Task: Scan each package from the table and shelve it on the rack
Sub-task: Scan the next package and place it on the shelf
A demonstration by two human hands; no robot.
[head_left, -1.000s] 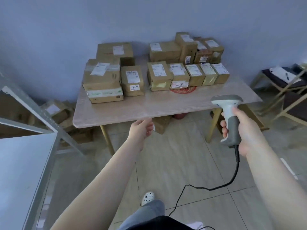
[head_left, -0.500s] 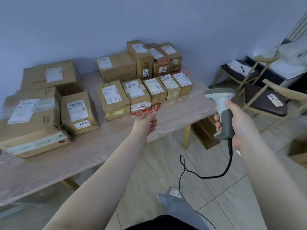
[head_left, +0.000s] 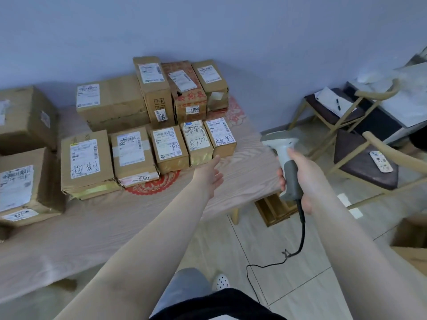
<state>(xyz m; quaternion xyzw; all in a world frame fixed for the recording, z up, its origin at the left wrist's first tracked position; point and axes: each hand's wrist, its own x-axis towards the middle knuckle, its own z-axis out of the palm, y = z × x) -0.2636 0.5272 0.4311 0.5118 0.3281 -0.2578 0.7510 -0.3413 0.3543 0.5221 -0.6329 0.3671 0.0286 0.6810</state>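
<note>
Several brown cardboard packages with white labels stand in rows on a light wooden table (head_left: 104,225). The front row ends at the right with a small box (head_left: 221,137); beside it is a box marked 8772 (head_left: 198,142). My left hand (head_left: 209,174) stretches over the table with fingers straight, just below these two boxes, holding nothing. My right hand (head_left: 302,179) grips the handle of a white and grey barcode scanner (head_left: 284,158), held off the table's right end, head toward the boxes. Its black cable (head_left: 300,229) hangs to the floor. The rack is out of view.
Two wooden chairs (head_left: 360,167) stand at the right; one bears paper and a pen, the other a small remote. A flat wooden object (head_left: 272,209) lies under the table's right end. A cardboard box (head_left: 411,241) sits at the right edge. My foot (head_left: 220,281) is on the tiled floor.
I have stepped closer to the table and turned right; the rack left the view. My left hand has reached forward over the table toward the small right-hand boxes. The scanner stays in my right hand.
</note>
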